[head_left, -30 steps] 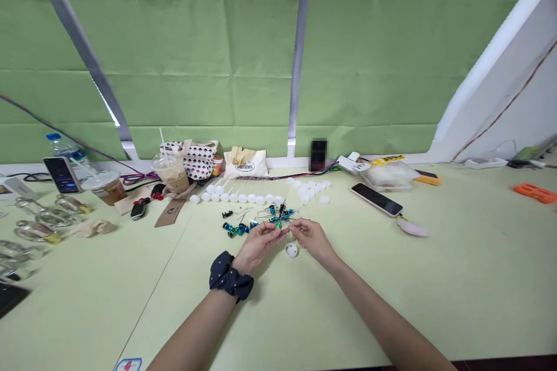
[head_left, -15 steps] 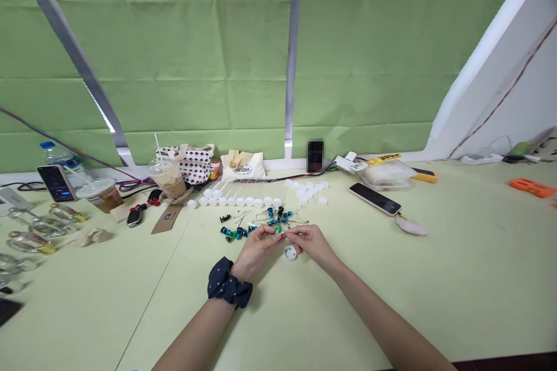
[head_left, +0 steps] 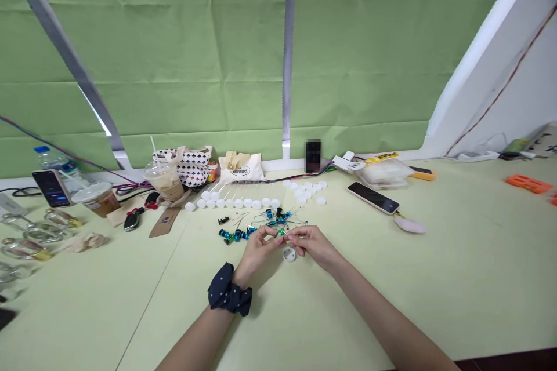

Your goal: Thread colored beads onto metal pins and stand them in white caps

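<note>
My left hand (head_left: 259, 248), with a dark dotted scrunchie (head_left: 228, 290) at the wrist, pinches a small shiny green part (head_left: 280, 232). Opposite it, my right hand (head_left: 317, 247) has thumb and forefinger closed on a thin, light-coloured pin or wire (head_left: 286, 234) that meets the green part. Just below the fingertips is a small round white piece (head_left: 289, 254) with holes in its face. Beyond my hands lie several blue-and-black cylindrical parts (head_left: 238, 235) and loose thin metal wires (head_left: 297, 221).
White round caps (head_left: 238, 203), some with thin sticks, line the table behind the parts; more caps (head_left: 308, 190) cluster to their right. A phone (head_left: 373, 197) lies at right, a plastic box (head_left: 383, 174) behind it. Drink cups (head_left: 165, 182), keys (head_left: 131, 220) and glass bottles (head_left: 26, 247) occupy the left.
The view has shifted slightly. My fingers have moved a little around the green part, and the thin pin at my right fingertips shows more clearly.
</note>
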Demonstrator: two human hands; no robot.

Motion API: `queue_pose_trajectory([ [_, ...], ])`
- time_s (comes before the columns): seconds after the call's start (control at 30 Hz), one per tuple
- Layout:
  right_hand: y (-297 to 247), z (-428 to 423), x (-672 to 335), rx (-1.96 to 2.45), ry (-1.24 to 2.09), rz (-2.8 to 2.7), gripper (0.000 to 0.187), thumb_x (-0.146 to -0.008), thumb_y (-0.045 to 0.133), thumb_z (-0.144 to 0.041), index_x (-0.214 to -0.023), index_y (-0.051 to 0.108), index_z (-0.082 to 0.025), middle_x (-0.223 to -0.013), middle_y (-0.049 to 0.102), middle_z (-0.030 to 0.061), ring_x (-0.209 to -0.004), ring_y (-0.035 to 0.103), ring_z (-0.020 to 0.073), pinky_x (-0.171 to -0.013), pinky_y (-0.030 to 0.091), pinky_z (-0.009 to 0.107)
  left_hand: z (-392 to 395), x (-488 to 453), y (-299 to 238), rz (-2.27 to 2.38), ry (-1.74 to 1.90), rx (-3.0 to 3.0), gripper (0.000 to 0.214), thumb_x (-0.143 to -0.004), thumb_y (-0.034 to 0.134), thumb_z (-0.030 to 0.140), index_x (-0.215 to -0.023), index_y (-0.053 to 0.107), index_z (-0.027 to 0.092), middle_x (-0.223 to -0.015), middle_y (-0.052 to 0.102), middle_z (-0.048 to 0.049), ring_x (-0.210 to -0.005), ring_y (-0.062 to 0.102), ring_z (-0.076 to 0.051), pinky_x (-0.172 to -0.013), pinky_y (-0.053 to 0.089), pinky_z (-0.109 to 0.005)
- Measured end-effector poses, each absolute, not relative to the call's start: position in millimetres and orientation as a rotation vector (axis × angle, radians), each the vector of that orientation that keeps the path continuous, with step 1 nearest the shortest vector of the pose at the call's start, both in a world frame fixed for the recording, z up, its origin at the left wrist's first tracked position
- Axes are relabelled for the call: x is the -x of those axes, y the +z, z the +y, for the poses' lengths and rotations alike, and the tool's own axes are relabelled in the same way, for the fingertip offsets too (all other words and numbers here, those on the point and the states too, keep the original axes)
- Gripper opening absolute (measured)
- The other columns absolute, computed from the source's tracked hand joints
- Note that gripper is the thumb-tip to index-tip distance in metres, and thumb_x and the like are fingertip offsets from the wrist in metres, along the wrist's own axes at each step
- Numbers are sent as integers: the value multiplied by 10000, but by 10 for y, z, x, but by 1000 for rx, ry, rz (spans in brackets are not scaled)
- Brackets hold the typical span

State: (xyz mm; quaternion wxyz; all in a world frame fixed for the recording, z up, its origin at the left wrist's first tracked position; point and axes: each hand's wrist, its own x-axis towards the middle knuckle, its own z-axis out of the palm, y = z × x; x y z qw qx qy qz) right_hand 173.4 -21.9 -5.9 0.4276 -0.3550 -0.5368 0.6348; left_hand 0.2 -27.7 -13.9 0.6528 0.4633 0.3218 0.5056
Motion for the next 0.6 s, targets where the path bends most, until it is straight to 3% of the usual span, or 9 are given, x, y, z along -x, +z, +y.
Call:
queue_pose_trajectory([
  [0.33,-51,-215,-1736,929,1610,-1302,344,-653,717,-404,-812,691,-100,-577,584,9,-413,396,48,-434,273,209,-303,-23,-89,693,1166,-960,259,-656,762,254,-788,565,149,-799,709,-59,-823,676,-206,-862,467,-388],
  [0.6,-89,-198,-1748,965,1647,-1265,350,-613,741,-405,-784,685,-105,-593,593,12,-404,405,49,-419,287,211,-285,10,-102,797,1187,-1127,298,-630,770,273,-782,538,165,-753,663,-30,-748,659,-189,-738,478,-333],
])
